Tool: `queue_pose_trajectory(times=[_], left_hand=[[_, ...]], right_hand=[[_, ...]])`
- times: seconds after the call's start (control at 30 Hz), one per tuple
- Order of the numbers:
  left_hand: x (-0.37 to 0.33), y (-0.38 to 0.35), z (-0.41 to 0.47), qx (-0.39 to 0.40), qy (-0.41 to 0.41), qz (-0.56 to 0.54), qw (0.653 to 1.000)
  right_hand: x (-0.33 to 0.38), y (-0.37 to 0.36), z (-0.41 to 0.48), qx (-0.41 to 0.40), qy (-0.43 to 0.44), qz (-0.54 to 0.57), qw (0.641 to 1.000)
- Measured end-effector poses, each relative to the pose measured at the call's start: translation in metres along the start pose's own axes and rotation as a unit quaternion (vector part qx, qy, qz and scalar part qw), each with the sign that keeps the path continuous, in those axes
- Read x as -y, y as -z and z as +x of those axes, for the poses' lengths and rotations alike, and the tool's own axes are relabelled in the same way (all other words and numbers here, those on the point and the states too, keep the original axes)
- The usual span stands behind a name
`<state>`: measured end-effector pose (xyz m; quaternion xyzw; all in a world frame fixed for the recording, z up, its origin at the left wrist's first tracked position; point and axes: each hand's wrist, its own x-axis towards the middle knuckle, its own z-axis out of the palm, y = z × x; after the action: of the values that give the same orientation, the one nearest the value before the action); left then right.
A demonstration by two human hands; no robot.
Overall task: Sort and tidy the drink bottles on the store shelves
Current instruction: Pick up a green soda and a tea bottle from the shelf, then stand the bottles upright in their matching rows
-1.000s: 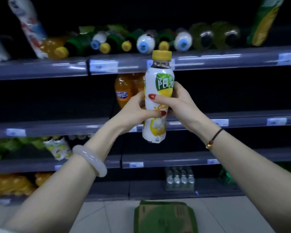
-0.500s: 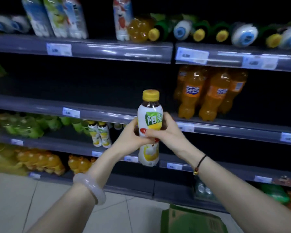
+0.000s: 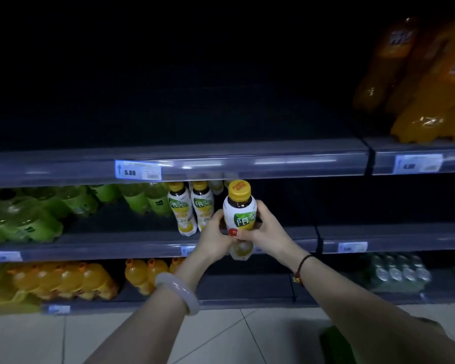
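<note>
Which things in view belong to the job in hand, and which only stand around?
For the job: white-labelled drink bottle with yellow cap, held by the left hand and right hand; two matching bottles on the grey middle shelf.
Standing around: green bottle packs; small orange bottles below; large orange soda bottles.
</note>
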<state>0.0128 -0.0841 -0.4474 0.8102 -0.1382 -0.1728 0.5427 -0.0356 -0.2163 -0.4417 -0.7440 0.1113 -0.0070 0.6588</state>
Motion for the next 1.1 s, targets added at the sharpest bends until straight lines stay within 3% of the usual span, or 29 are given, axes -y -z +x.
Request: queue_pose_trajectory(times=[0.27, 0.5, 0.7, 0.97, 1.1], left_hand=[[0.075, -0.003, 0.079, -0.043, -0.034, -0.010, 0.998], [0.106, -0.020, 0.108, -0.062, 0.011, -0.039, 0.997], [0.114, -0.018, 0.116, -0.073, 0.008, -0.021, 0.997], [0.066, -0.011, 0.097, -0.027, 0.059, 0.094, 0.993], [-0.008, -0.006, 0.061, -0.007, 0.002, 0.111, 0.994]], right_hand=[[-0.072, -0.021, 0.093, -0.021, 0.026, 0.005, 0.999], [-0.111, -0.020, 0.132, -0.049, 0.012, 0.001, 0.999], [-0.117, -0.024, 0.144, 0.008, -0.006, -0.041, 0.999], [-0.070, -0.018, 0.111, -0.013, -0.035, -0.142, 0.989], [-0.002, -0.008, 0.058, -0.017, 0.028, -0.217, 0.976]])
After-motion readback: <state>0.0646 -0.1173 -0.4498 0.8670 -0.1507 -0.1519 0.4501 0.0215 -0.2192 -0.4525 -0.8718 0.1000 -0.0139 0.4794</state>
